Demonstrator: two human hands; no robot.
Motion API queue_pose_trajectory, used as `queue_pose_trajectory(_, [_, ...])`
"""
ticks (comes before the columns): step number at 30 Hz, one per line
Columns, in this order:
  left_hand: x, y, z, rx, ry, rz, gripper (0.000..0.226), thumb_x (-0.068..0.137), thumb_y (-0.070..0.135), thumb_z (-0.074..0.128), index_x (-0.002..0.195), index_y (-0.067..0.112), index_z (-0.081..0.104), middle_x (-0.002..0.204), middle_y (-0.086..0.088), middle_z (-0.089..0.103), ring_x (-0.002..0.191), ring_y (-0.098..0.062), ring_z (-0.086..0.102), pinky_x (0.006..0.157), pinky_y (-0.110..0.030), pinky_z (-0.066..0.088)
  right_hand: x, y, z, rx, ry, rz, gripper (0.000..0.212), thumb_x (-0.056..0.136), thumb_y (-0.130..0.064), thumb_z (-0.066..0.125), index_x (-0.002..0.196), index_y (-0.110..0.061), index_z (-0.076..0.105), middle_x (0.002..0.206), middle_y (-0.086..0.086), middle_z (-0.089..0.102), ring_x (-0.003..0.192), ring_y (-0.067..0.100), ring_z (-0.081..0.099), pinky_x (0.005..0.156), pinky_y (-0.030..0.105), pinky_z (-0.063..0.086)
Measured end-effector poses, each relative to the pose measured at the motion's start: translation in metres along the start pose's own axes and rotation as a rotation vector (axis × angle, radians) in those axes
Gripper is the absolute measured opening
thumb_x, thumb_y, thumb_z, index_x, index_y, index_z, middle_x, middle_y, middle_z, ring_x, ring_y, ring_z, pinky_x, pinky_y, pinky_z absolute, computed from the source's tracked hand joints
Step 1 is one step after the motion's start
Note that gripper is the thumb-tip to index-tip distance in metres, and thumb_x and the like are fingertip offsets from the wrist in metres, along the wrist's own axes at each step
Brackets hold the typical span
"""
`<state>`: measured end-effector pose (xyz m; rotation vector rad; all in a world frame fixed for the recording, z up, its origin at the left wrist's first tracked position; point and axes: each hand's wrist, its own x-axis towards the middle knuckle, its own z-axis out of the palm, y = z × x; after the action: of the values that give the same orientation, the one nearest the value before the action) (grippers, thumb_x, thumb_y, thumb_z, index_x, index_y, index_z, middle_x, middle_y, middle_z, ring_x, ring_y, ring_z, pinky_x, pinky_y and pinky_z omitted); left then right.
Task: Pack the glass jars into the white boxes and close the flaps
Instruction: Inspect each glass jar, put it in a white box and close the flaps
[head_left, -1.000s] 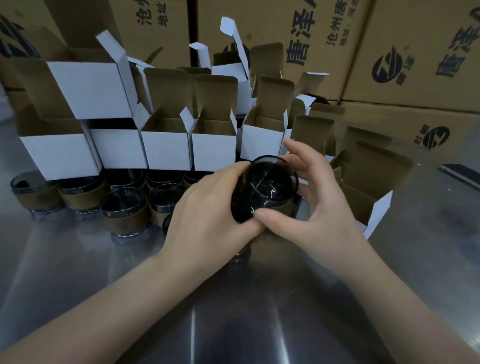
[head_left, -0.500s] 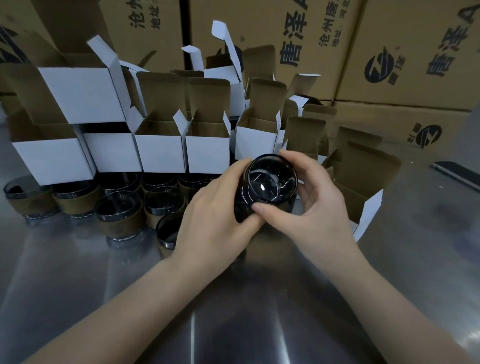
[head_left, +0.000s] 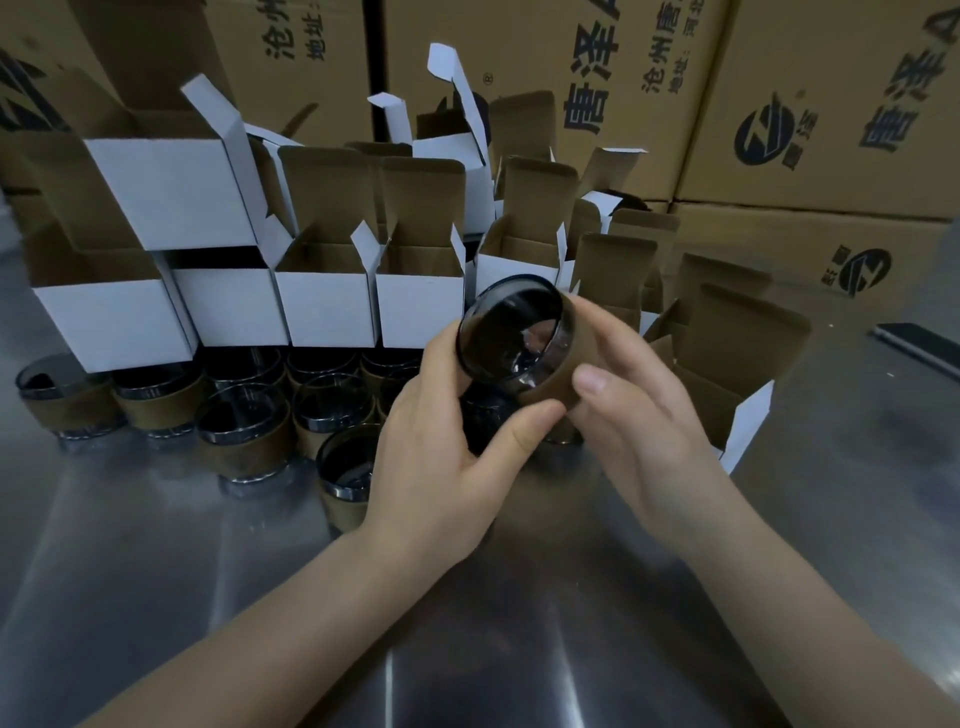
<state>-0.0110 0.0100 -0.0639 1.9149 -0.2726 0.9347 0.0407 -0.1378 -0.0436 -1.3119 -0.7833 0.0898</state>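
Holding glass jar (head_left: 511, 338) over steel table (head_left: 519, 654), printed cartons (head_left: 831, 171) stacked behind

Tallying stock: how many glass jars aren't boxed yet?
At least 9: one jar in left hand and right hand; five jars standing in front; three behind, against white boxes. More may be hidden.

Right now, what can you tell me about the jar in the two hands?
The jar is round, dark, shiny glass with an open mouth and no lid. A brown, cardboard-looking band wraps its body. It is tipped on its side, mouth facing up and left, lifted above the metal table. The left hand grips it from below, and the right hand curls round the band. Light gleams inside.
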Motion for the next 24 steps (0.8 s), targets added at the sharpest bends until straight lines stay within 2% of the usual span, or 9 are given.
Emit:
queue_pose_trajectory(4, [-0.0014, 0.0025, 0.0006, 0.009, -0.007, -0.011, 0.058, 0.081, 0.057, 0.059, 0.13, 0.034, 0.04, 0.119, 0.021, 0.06, 0.113, -0.002, 0.059, 0.092, -0.026, 0.051, 0.0014, -0.0012, 0.0026, 0.191, -0.047, 0.091, 0.05, 0.086, -0.017, 0.055, 0.135, -0.019, 0.051, 0.13, 0.004, 0.062, 0.123, 0.022, 0.058, 0.092, 0.03, 0.052])
queue_pose_trajectory(8, [0.0, 0.0026, 0.0014, 0.034, 0.009, 0.008, 0.065, 0.075, 0.055, 0.068, 0.13, 0.036, 0.038, 0.12, 0.04, 0.05, 0.116, 0.005, 0.054, 0.094, -0.021, 0.049, 0.0027, -0.0025, -0.0011, 0.349, -0.061, 0.137, 0.065, 0.076, -0.006, 0.049, 0.14, -0.012, 0.047, 0.139, 0.019, 0.052, 0.127, 0.035, 0.053, 0.099, 0.044, 0.05])
queue_pose_trajectory(10, [-0.0003, 0.0024, 0.002, 0.036, 0.009, 0.021, 0.07, 0.073, 0.052, 0.072, 0.132, 0.036, 0.037, 0.125, 0.036, 0.051, 0.118, 0.005, 0.054, 0.094, -0.023, 0.049, 0.0022, -0.0021, -0.0023, 0.404, -0.075, 0.149, 0.068, 0.074, -0.003, 0.042, 0.141, -0.011, 0.045, 0.139, 0.022, 0.05, 0.126, 0.039, 0.052, 0.103, 0.051, 0.043])
queue_pose_trajectory(12, [-0.001, 0.0015, 0.002, 0.027, -0.003, 0.019, 0.072, 0.073, 0.047, 0.075, 0.132, 0.037, 0.035, 0.131, 0.022, 0.055, 0.121, 0.002, 0.054, 0.095, -0.028, 0.051, 0.0018, -0.0014, -0.0035, 0.434, -0.091, 0.157, 0.07, 0.072, 0.0, 0.04, 0.14, -0.013, 0.048, 0.133, 0.02, 0.054, 0.123, 0.039, 0.054, 0.101, 0.053, 0.044])
queue_pose_trajectory(15, [-0.0005, 0.0005, 0.003, -0.011, -0.029, -0.036, 0.075, 0.07, 0.043, 0.08, 0.131, 0.034, 0.036, 0.136, 0.011, 0.055, 0.123, 0.0, 0.054, 0.096, -0.028, 0.052, 0.0015, -0.0015, -0.0048, 0.401, -0.092, 0.126, 0.067, 0.073, 0.005, 0.048, 0.136, -0.016, 0.053, 0.124, 0.014, 0.057, 0.118, 0.037, 0.056, 0.097, 0.055, 0.047])
queue_pose_trajectory(17, [0.0006, 0.0005, 0.0042, -0.063, -0.02, -0.057, 0.079, 0.069, 0.039, 0.083, 0.133, 0.028, 0.037, 0.131, 0.015, 0.055, 0.121, 0.002, 0.054, 0.094, -0.019, 0.05, 0.0012, -0.0017, -0.0044, 0.335, -0.05, 0.093, 0.065, 0.072, 0.001, 0.062, 0.134, -0.018, 0.054, 0.116, 0.005, 0.063, 0.112, 0.029, 0.061, 0.092, 0.048, 0.054])
queue_pose_trajectory(19, [0.0012, -0.0006, 0.0051, -0.086, -0.006, -0.036, 0.084, 0.069, 0.032, 0.083, 0.137, 0.025, 0.034, 0.132, 0.013, 0.051, 0.125, -0.002, 0.051, 0.098, -0.017, 0.045, 0.0007, -0.0015, -0.003, 0.26, 0.018, 0.083, 0.07, 0.069, -0.005, 0.07, 0.136, -0.02, 0.052, 0.111, -0.003, 0.067, 0.107, 0.022, 0.064, 0.085, 0.039, 0.056])
queue_pose_trajectory(22, [-0.0001, -0.0013, 0.0038, -0.037, -0.009, 0.01, 0.087, 0.072, 0.028, 0.08, 0.142, 0.024, 0.029, 0.139, 0.003, 0.043, 0.131, -0.009, 0.045, 0.105, -0.022, 0.041, -0.0004, 0.0008, -0.0017, 0.113, 0.11, 0.069, 0.076, 0.068, -0.005, 0.074, 0.137, -0.024, 0.049, 0.116, -0.004, 0.066, 0.111, 0.02, 0.064, 0.089, 0.036, 0.055])
queue_pose_trajectory(24, [-0.0018, -0.0012, 0.0029, 0.051, -0.025, 0.05, 0.081, 0.075, 0.024, 0.077, 0.143, 0.015, 0.033, 0.138, -0.001, 0.043, 0.131, -0.008, 0.043, 0.107, -0.02, 0.039, -0.0008, 0.0012, 0.0, 0.007, 0.13, 0.052, 0.079, 0.067, -0.006, 0.077, 0.137, -0.028, 0.049, 0.119, 0.001, 0.064, 0.114, 0.019, 0.063, 0.092, 0.035, 0.055])
